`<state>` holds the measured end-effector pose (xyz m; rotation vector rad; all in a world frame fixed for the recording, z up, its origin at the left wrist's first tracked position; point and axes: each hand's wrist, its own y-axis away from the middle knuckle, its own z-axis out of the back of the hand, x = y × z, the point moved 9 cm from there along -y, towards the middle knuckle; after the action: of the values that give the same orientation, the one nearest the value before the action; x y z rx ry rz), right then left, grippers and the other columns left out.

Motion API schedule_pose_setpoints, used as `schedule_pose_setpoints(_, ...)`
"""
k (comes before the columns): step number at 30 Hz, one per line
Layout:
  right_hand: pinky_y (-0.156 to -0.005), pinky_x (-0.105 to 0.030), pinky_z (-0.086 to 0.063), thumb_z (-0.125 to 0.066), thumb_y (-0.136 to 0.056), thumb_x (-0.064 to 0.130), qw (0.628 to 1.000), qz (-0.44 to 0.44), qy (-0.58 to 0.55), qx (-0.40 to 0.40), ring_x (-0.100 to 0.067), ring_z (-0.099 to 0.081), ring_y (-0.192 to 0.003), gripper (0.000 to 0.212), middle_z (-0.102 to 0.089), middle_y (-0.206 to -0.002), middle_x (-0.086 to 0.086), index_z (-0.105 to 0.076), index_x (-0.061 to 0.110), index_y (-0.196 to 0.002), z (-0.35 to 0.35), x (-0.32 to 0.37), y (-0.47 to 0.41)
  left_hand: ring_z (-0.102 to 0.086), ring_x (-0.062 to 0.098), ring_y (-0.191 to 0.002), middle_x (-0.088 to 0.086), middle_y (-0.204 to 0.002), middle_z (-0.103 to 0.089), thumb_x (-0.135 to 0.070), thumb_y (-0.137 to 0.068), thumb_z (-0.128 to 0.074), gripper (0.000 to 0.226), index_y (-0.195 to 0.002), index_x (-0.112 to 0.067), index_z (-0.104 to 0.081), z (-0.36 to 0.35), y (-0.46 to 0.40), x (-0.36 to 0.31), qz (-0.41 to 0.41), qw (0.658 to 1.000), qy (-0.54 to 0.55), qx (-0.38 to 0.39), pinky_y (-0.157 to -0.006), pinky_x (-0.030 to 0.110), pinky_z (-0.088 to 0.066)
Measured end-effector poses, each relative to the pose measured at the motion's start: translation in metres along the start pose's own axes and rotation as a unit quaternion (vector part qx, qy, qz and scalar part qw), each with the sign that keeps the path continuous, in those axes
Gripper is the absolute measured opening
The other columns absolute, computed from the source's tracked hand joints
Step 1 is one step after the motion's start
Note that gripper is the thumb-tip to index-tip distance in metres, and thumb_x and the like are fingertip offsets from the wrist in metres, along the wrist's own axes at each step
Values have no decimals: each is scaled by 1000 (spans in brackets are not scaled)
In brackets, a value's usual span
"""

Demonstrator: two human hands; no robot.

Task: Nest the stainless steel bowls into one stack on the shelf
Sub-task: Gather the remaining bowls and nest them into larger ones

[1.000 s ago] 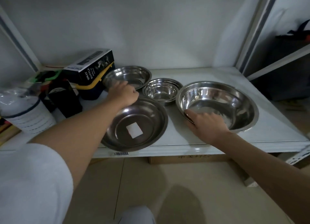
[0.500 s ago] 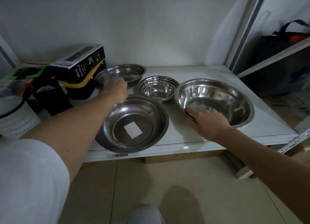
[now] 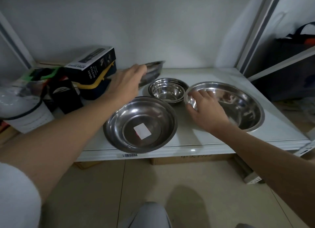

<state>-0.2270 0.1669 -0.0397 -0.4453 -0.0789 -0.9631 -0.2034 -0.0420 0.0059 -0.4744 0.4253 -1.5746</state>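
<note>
Left hand [image 3: 127,82]: my fingers are closed on the near rim of the back bowl [image 3: 151,72], which is tilted and lifted clear of the shelf [image 3: 213,140]; it appears blurred.
Right hand [image 3: 207,109]: spread, lying over the near-left rim of the large bowl [image 3: 238,106], fingers inside, thumb outside; whether it pinches the rim I cannot tell.
Small bowls [image 3: 167,91]: several already nested in one stack, standing between the back bowl and the large bowl; nothing inside the top one.
Front bowl [image 3: 141,124]: shallow, at the shelf's front edge and overhanging it slightly; a white sticker [image 3: 142,131] lies on its floor, otherwise empty.
Large bowl, contents: empty, reflections only.
Handling, as I judge it: thin steel, light and rigid, smooth enough to slide on the shelf and against other bowls; the rolled rim is the surest hold, thumb outside and fingers within.
Nesting order, as I judge it: the large bowl serves as base, the shallower ones go into it, the small stack last.
Clutter at left: a black box [image 3: 92,65] and a yellow-trimmed container [image 3: 97,89] crowd the back bowl's side.
</note>
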Motion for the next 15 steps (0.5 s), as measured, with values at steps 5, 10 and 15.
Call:
schedule_pose_setpoints(5,-81,-27,-38,-43,-96,28,889,-220,-401,-36,-19,-53,-95,36,-59,-104,-2,-51,13,-128,0,13,-16,-63,20,-93,-4,-104,-62,1,-80,-64,54,-125,-21,-44,2,32,-23,28,990,62,127,-79,35,-50)
schedule_pose_setpoints(10,-83,-38,-51,-53,-83,38,781,-358,-512,21,-28,-61,-97,60,-61,-108,-10,-42,6,-133,-27,24,-29,-64,20,-84,-1,-96,-65,5,-75,-61,35,-106,-12,-61,30,62,-64,-131,982,93,103,-69,28,-49)
schedule_pose_setpoints(15,-91,-39,-53,-52,-84,10,887,-295,-353,32,-34,-65,-102,38,-69,-110,-16,-66,9,-118,-19,20,-45,-60,18,-61,3,-80,-65,10,-65,-62,36,-96,-8,-64,31,79,-75,-191,970,97,116,-50,18,-42)
